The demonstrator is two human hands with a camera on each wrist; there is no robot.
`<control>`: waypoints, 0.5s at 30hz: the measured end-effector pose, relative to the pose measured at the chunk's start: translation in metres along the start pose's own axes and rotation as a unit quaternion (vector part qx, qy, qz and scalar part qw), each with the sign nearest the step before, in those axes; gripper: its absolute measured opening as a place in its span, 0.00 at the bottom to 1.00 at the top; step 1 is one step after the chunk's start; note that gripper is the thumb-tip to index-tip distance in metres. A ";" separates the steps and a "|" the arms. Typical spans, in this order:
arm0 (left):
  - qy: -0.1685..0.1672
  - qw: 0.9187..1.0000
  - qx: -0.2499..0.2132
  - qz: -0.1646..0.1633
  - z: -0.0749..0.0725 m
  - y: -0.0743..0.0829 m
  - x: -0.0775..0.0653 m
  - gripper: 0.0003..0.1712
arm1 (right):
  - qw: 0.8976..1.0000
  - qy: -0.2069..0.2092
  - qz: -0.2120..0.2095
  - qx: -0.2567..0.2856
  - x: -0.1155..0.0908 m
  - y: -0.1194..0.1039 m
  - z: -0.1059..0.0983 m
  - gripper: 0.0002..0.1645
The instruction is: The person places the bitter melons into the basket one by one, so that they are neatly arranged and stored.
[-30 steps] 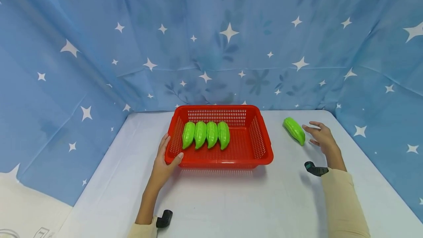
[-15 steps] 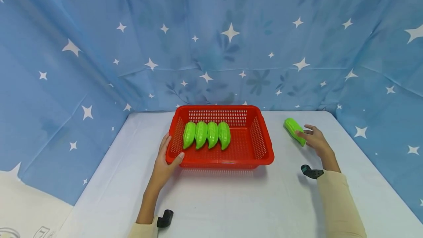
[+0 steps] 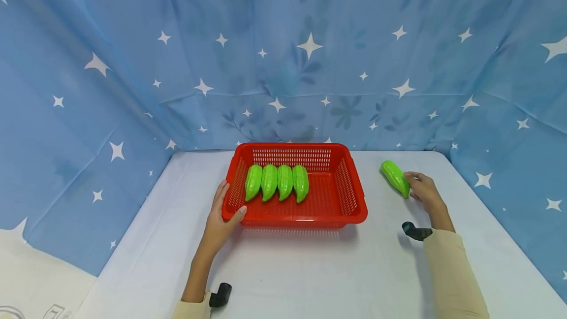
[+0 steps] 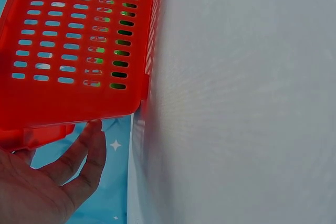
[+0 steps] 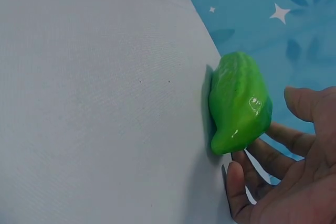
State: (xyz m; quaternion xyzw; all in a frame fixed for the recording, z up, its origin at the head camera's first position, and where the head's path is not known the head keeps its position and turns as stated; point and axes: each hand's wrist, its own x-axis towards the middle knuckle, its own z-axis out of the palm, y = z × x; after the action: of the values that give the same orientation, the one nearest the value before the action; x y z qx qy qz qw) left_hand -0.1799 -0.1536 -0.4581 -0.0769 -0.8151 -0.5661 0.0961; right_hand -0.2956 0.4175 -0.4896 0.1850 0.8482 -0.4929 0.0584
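Observation:
My left hand [image 3: 219, 220] rests at the near left corner of a red plastic basket [image 3: 292, 220], its fingers along the left side and thumb over the front rim. In the left wrist view, fingertips [image 4: 94, 124] touch the basket's edge. Several glossy green ribbed pieces [image 3: 269, 182], shaped like bitter melons, lie side by side in its left half. Another such green piece [image 3: 394, 177] lies on the table to the right. My right hand [image 3: 426, 193] is beside its near end. In the right wrist view, the fingers reach behind this piece [image 5: 239, 103], and the thumb stands apart from it.
A white-covered table [image 3: 310, 270] bears everything. Blue cloth [image 3: 283, 63] with white stars hangs close behind it and along both sides. Each wrist carries a small black device [image 3: 416, 232], just below the hand.
My right hand has moved left to the lone green piece, its fingers now closer about the near end. The left hand stays at the basket corner.

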 end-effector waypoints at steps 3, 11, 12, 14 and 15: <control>-0.001 1.000 0.002 0.000 0.000 0.000 0.000 0.47 | 1.000 0.005 0.009 0.005 0.004 0.003 0.001 0.53; 0.001 1.000 0.011 -0.003 -0.001 0.001 0.001 0.47 | 1.000 0.009 0.023 -0.012 0.003 -0.004 0.001 0.51; 0.001 1.000 0.011 -0.003 -0.001 0.001 0.001 0.47 | 1.000 0.007 0.027 -0.013 -0.004 -0.011 0.001 0.50; 0.001 1.000 0.010 -0.002 -0.001 0.001 0.000 0.47 | 1.000 -0.002 0.028 -0.006 -0.018 -0.023 0.001 0.50; 0.001 1.000 0.009 -0.002 0.000 0.001 0.000 0.47 | 1.000 -0.008 0.028 0.001 -0.023 -0.026 0.001 0.49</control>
State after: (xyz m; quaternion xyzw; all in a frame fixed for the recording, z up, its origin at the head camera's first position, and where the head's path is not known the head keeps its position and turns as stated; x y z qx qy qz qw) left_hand -0.1796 -0.1537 -0.4573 -0.0744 -0.8202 -0.5589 0.0965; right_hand -0.2842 0.3990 -0.4622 0.2043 0.8419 -0.4932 0.0788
